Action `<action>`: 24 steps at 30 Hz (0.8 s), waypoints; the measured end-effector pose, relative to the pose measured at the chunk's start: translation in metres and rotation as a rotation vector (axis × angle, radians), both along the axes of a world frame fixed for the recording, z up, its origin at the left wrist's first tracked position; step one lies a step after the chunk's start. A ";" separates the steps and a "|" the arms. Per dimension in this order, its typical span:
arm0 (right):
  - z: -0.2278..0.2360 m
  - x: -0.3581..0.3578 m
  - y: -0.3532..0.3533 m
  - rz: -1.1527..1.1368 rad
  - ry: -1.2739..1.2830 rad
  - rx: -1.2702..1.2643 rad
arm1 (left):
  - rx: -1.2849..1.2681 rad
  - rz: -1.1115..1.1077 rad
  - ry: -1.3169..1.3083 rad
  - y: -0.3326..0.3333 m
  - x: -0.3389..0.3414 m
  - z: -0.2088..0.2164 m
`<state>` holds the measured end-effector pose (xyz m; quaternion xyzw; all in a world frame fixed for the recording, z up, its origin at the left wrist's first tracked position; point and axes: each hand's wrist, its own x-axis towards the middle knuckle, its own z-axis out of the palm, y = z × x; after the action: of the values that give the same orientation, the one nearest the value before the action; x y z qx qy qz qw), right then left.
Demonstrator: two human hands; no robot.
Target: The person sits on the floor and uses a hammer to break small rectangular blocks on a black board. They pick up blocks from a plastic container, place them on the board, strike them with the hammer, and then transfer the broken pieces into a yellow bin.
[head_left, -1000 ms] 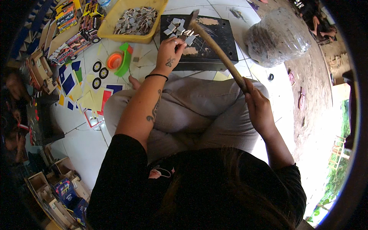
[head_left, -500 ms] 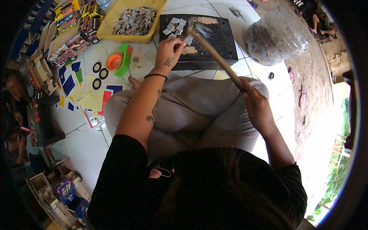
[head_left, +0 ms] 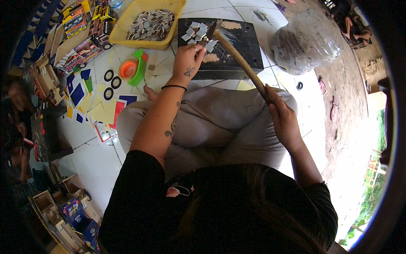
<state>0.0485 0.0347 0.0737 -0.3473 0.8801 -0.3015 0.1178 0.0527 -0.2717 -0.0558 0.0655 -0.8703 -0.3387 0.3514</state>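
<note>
My right hand [head_left: 282, 116] is closed around the lower end of a hammer's [head_left: 242, 62] wooden handle. The hammer's dark head is over a black box [head_left: 249, 57], just beyond my left fingers. My left hand [head_left: 189, 59] reaches to the box with thumb and fingers pinched together; whatever sits between the fingertips is too small to tell. Right by those fingertips lie several small square grey-and-white pieces [head_left: 195, 31]. Thin nail-like sticks [head_left: 229, 35] are scattered on the box top beside the hammer head.
A yellow tub [head_left: 113, 37] of similar squares stands beyond my left hand. Left of my knee are small toy wheels [head_left: 108, 93], an orange-and-green tape dispenser [head_left: 137, 73] and coloured paper cutouts [head_left: 101, 111]. Toy trucks [head_left: 80, 55] line the left. A filled plastic bag [head_left: 306, 42] sits right.
The hammer head has shifted slightly right, away from my left fingertips. My left hand stays pinched at about the same place on the box.
</note>
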 end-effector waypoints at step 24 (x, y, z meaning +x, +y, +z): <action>-0.001 0.010 0.004 0.016 0.149 0.010 | -0.308 0.137 0.045 0.011 0.000 -0.010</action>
<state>0.0588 0.0387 0.0725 -0.3753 0.8851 -0.2692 0.0562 0.0522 -0.2605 -0.0659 0.0624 -0.8973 -0.1779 0.3992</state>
